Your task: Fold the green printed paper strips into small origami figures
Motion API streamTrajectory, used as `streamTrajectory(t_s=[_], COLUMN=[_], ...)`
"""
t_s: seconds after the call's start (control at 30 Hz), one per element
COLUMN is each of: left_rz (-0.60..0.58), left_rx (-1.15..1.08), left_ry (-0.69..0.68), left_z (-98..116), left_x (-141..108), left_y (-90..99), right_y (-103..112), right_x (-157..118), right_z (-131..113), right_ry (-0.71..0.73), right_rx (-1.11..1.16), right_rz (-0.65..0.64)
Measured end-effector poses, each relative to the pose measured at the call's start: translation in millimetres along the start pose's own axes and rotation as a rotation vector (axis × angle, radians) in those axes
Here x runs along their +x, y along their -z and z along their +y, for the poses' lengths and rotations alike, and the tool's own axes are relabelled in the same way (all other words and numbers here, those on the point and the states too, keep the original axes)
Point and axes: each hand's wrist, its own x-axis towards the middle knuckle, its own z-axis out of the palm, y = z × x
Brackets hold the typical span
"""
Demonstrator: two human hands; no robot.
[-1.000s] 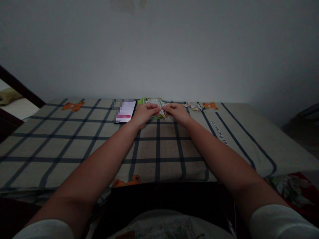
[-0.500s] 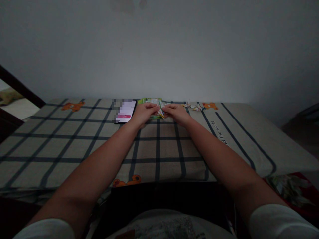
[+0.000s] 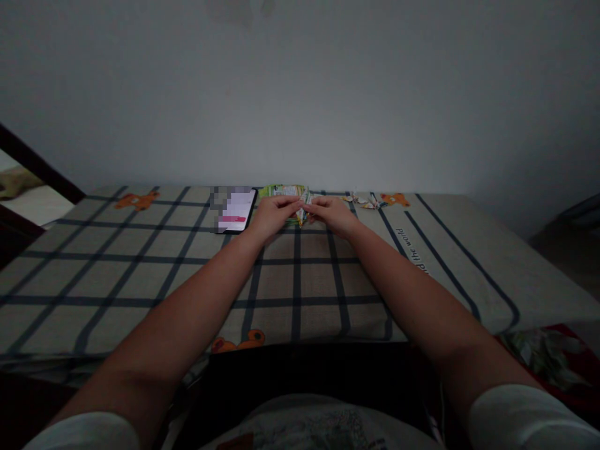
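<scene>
Near the wall, my left hand (image 3: 273,216) and my right hand (image 3: 334,214) meet fingertip to fingertip over a small folded piece of colourful wrapper (image 3: 304,209). Both hands pinch it between thumb and fingers, one from each side. Behind and partly under my left hand lies a green packet (image 3: 281,190), flat on the cloth. A phone (image 3: 237,211) with a lit screen rests just left of my left hand. To the right of my right hand lie several small folded wrapper pieces (image 3: 368,202).
A checked cloth (image 3: 140,275) with bear prints covers the surface, which ends at a pale wall (image 3: 300,94). Dark wooden bars (image 3: 40,161) stand at the far left. Something red with a leafy pattern (image 3: 553,359) shows below the right edge.
The wrapper piece between my fingertips has turned more upright and its shape looks narrower. My left hand has shifted slightly to the right. The phone and the small pieces have not moved.
</scene>
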Motion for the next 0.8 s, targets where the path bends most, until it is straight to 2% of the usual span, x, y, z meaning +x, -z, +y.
streamTrajectory(t_s=[0.2, 0.3, 0.57, 0.67, 0.8], left_rz=[-0.039, -0.051, -0.134, -0.121, -0.086], left_rx=[-0.093, -0.103, -0.307, -0.238, -0.033], left_ry=[0.029, 0.081, 0.204, 0.163, 0.043], left_z=[0.4, 1.5, 3.6, 0.4, -2.3], left_x=[-1.4, -2.6, -3.7, -2.7, -2.0], left_y=[-3.6, -5.0, -6.7, -6.3, -4.6], right_y=[-0.7, -1.1, -1.0, -0.9, -2.1], right_x=[-0.5, 1.1, 0.2, 0.3, -0.2], right_z=[-5.1, -5.6, -5.5, -3.7, -4.0], right_ry=[0.021, 0.018, 0.053, 0.055, 0.052], right_rx=[-0.010, -0.012, -0.049, -0.063, -0.057], right_rz=[0.053, 0.119, 0.158, 0.177, 0.170])
